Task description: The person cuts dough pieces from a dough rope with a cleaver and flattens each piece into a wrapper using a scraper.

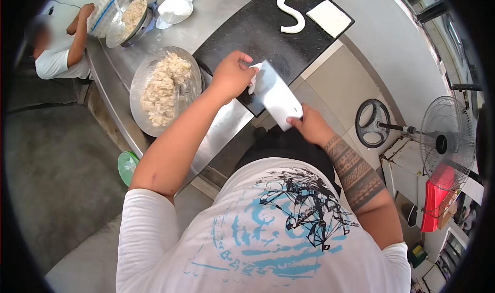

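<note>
My right hand [310,125] grips one end of a broad, rectangular metal blade [274,93], shaped like a cleaver; its handle, if any, is hidden. The blade slants over the near edge of a black board [242,30]. At its far end my left hand [234,75] is closed on a small white piece [253,81], cloth or paper by its look, held against or close beside the blade. Farther along the board lie a curved white dough rope [290,14] and a white rectangular block or pad [328,18].
Left of the board stands a plastic-lined bowl [135,104] of pale, lumpy filling. Beyond it are another bowl of filling [135,15] and a white bundle in plastic [178,5]. A co-worker [64,58] stands at the far left. A standing fan [441,143] is at right.
</note>
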A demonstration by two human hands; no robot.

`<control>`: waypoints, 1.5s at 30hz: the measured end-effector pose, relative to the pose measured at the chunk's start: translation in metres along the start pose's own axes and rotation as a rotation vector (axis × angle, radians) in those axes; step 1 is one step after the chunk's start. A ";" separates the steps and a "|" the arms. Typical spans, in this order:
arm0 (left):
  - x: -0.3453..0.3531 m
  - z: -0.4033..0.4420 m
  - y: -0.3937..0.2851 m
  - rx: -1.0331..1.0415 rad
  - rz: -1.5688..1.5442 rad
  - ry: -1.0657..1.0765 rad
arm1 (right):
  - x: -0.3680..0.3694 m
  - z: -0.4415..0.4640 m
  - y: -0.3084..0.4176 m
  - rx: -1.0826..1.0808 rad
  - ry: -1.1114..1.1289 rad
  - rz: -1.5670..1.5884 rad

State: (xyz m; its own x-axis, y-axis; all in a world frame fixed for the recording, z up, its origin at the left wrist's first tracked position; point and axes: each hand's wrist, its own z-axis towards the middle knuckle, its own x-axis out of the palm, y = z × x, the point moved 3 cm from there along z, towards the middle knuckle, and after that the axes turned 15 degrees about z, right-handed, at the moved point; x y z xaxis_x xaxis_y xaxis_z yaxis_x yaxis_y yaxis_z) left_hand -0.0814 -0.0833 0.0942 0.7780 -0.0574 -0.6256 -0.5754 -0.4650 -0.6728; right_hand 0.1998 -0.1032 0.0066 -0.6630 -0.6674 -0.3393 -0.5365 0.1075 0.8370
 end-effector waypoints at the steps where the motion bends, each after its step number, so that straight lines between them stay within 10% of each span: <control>1: -0.011 -0.010 -0.006 0.063 0.077 -0.033 | 0.005 -0.012 0.004 0.040 0.017 -0.034; 8: -0.083 -0.021 -0.056 0.299 0.107 -0.266 | -0.004 -0.037 -0.016 0.016 -0.066 0.027; 13: -0.103 0.066 0.001 0.104 0.454 -0.316 | -0.037 -0.032 -0.014 0.063 -0.018 0.025; 19: -0.076 0.089 0.029 0.104 0.657 -0.541 | -0.098 -0.008 -0.039 -0.268 -0.089 0.133; 22: -0.032 0.076 -0.002 0.151 0.513 -0.643 | -0.140 0.000 -0.003 0.189 0.048 0.451; 25: 0.043 0.096 -0.020 0.348 0.448 -0.591 | -0.161 0.025 0.008 0.023 0.039 0.642; 33: 0.111 0.138 -0.065 0.298 0.386 -0.566 | -0.201 0.093 0.056 -0.414 -0.051 -0.321; 45: 0.116 0.125 -0.070 0.154 0.369 -0.633 | -0.200 0.112 0.067 -0.358 0.147 -0.564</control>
State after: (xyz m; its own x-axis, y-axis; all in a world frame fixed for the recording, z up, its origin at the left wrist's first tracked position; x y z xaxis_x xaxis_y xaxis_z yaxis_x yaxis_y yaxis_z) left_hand 0.0179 0.0529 0.0194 0.2608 0.3554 -0.8976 -0.8359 -0.3820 -0.3942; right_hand 0.2381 0.1203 0.0824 -0.2412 -0.6454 -0.7247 -0.5570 -0.5194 0.6480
